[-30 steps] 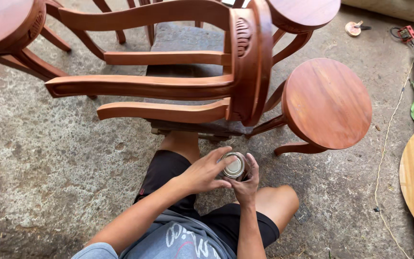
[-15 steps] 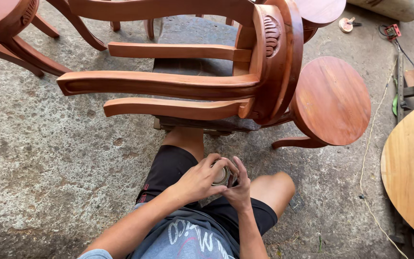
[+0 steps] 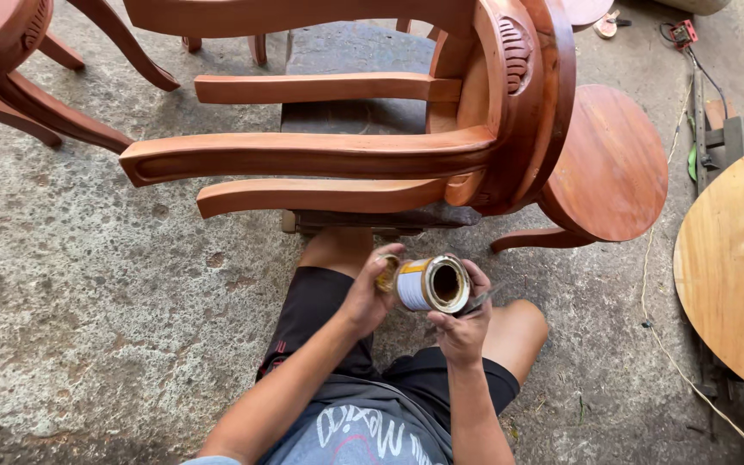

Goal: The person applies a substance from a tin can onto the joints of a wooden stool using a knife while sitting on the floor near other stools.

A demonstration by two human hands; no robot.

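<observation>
A small metal tin (image 3: 430, 283) with a white and orange label lies on its side in my hands, its open mouth turned to the right. My left hand (image 3: 366, 294) grips the tin's base end. My right hand (image 3: 467, 323) supports the tin's mouth end from below and also holds a thin dark tool (image 3: 478, 300) between its fingers. Both hands hover over my lap, between my bare knees. A reddish-brown wooden chair (image 3: 372, 146) lies on its side just beyond my knees.
A round wooden stool seat (image 3: 610, 168) leans against the chair on the right. A pale round tabletop (image 3: 738, 267) fills the right edge. Another chair's legs (image 3: 27, 77) stand at the top left. A cable (image 3: 660, 284) and tools lie on the rough concrete floor (image 3: 105, 319).
The tin has been tipped onto its side, its mouth now turned to the right, and both hands have shifted around it. The view has moved closer to the chair.
</observation>
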